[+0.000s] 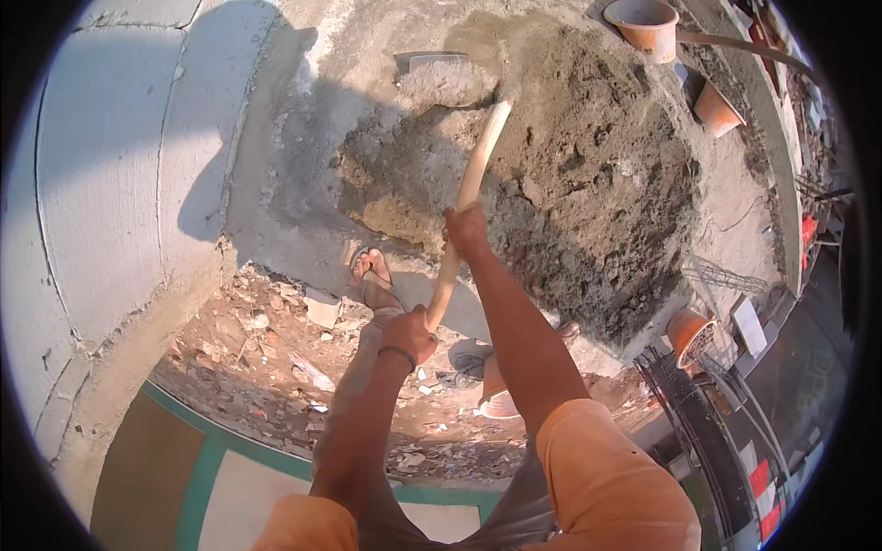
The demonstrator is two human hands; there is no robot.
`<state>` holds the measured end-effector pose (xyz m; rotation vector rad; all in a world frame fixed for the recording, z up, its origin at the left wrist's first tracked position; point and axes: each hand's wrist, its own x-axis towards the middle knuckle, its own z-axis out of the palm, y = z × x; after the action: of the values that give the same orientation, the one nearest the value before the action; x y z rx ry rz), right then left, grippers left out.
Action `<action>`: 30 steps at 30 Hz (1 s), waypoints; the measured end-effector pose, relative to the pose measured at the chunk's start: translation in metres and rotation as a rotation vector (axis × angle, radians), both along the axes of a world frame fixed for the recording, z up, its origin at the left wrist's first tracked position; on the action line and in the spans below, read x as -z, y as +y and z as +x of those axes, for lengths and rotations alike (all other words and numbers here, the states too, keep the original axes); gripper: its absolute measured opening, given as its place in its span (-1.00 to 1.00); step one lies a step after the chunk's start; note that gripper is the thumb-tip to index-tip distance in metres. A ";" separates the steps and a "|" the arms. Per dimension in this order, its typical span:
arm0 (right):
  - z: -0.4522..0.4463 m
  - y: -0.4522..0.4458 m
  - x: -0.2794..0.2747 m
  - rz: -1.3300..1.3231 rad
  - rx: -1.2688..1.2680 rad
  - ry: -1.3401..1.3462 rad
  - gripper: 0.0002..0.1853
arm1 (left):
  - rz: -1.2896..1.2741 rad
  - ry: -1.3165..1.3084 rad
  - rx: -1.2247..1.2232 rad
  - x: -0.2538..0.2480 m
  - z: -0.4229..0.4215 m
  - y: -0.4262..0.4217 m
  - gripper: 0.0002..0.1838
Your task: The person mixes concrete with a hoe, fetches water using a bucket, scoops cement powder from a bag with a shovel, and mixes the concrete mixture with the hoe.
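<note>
My left hand is wrapped round the lower end of a pale, slightly bent wooden handle. Farther up the same handle, my right hand grips it near its middle. The handle slants up and away to a tool head that is coated in grey mix and partly hidden by it. That head rests at the left edge of a large heap of wet grey mortar. A sandalled foot stands below the heap, left of the handle.
Orange buckets stand or lie at the top right, right, lower right and near my legs. Rubble covers the lower ground. Rebar bundles lie at the lower right. A pale wall is on the left.
</note>
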<state>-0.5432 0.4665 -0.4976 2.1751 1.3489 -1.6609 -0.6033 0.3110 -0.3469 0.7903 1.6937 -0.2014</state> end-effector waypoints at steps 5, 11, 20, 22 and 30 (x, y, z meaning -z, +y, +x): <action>0.067 -0.080 0.005 -0.048 0.041 -0.054 -0.60 | -0.003 -0.001 -0.144 -0.011 0.068 -0.085 -0.65; 0.136 0.034 -0.071 0.109 0.076 0.095 -0.60 | 0.313 -0.287 -0.488 0.017 0.159 -0.022 -0.63; 0.265 0.096 -0.036 -0.252 -0.131 -0.102 -0.50 | -0.107 -0.662 -1.022 -0.003 0.297 0.029 -0.66; 0.308 0.009 -0.020 -0.061 -0.174 -0.167 -0.57 | -0.307 -0.629 -1.101 -0.055 0.324 0.002 -0.67; 0.398 -0.072 -0.084 -0.264 0.013 0.045 -0.69 | -0.444 -0.633 -0.864 -0.126 0.385 -0.043 -0.44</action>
<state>-0.1455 0.3946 -0.4132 2.0114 1.0565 -1.7871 -0.2179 0.2677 -0.2209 -0.2364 1.1778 0.2499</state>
